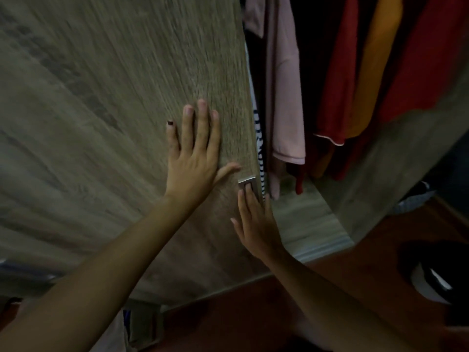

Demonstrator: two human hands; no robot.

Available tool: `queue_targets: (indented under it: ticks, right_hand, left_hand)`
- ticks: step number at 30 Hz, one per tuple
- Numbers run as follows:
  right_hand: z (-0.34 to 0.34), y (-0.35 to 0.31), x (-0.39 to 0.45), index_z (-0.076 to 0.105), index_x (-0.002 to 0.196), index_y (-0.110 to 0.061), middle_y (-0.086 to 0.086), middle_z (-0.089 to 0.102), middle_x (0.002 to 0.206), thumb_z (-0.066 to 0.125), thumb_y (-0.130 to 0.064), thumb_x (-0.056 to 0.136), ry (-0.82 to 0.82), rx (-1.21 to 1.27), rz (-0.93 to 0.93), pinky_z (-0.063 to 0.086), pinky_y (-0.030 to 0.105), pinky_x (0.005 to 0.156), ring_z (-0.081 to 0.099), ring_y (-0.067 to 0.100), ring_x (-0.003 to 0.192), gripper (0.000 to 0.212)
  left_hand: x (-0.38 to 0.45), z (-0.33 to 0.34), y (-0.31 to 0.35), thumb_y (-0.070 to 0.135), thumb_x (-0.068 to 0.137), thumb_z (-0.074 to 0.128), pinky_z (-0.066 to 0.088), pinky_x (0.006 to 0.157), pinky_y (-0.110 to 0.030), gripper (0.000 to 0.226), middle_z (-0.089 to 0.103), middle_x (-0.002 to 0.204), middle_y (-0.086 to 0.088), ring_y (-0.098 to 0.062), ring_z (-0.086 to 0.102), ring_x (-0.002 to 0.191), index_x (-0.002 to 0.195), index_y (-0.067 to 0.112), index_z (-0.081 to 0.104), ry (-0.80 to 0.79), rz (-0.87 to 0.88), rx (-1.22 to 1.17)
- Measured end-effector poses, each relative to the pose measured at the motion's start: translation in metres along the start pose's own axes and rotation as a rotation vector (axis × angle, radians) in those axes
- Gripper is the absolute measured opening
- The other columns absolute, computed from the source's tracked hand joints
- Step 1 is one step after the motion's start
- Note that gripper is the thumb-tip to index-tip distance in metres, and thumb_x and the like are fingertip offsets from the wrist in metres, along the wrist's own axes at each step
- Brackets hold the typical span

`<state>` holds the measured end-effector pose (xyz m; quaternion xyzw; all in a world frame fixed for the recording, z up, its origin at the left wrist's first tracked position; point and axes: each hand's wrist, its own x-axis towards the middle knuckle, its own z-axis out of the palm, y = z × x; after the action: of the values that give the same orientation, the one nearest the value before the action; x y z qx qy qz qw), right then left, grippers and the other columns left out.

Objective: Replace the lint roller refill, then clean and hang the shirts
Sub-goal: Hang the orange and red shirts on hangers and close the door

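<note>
1. The left hand [193, 158] lies flat against the wooden wardrobe door [114, 110], fingers straight and spread wide, thumb pointing toward the door's edge. It holds nothing.
2. The right hand [256, 222] is lower and nearer the door's edge, fingers straight, with two fingertips [250, 190] resting in the recessed metal handle [250, 184]. It grips nothing; the fingers only press into the recess.
3. The door picture is blurred, so its grain shows as streaks.
4. The shirts hang inside the wardrobe to the right of the door's edge: a striped garment [260, 148] just beside the edge, then a pink shirt [286, 97], then a red shirt [340, 80], an orange shirt [375, 67] and another red shirt [431, 52] further right.
5. The wardrobe's side wall [406, 168] stands right of the clothes.
6. A reddish floor [355, 275] runs along the bottom, with a dark shoe with a white sole [431, 278] at the right.
7. The lint roller is not in view.
</note>
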<state>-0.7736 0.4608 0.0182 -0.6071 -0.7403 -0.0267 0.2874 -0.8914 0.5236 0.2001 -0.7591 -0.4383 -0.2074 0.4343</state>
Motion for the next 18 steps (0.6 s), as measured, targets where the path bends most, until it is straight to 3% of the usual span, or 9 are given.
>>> queue_targets:
  ticks: [6, 18]
  right_hand:
    - [-0.024, 0.050, -0.001, 0.017, 0.149, 0.000, 0.019, 0.028, 0.154, 0.050, -0.040, 0.094, -0.033, -0.015, 0.083, 0.027, 0.056, 0.113, 0.030, 0.027, 0.142, 0.076]
    - [-0.087, 0.178, -0.006, 0.007, 0.152, -0.005, 0.012, 0.013, 0.159, 0.037, -0.054, 0.096, -0.088, -0.013, 0.228, 0.014, 0.044, 0.119, 0.007, 0.017, 0.146, 0.080]
  left_hand:
    - [0.033, 0.000, 0.047, 0.075, 0.087, 0.031, -0.018, 0.112, -0.050, 0.102, 0.000, 0.152, -0.021, -0.030, -0.033, 0.139, 0.147, 0.005, -0.012, -0.019, 0.002, -0.081]
    - [0.121, -0.002, 0.170, 0.073, 0.085, 0.039, -0.018, 0.111, -0.053, 0.102, -0.016, 0.155, -0.020, -0.034, -0.032, 0.139, 0.151, 0.009, -0.007, -0.041, 0.080, -0.070]
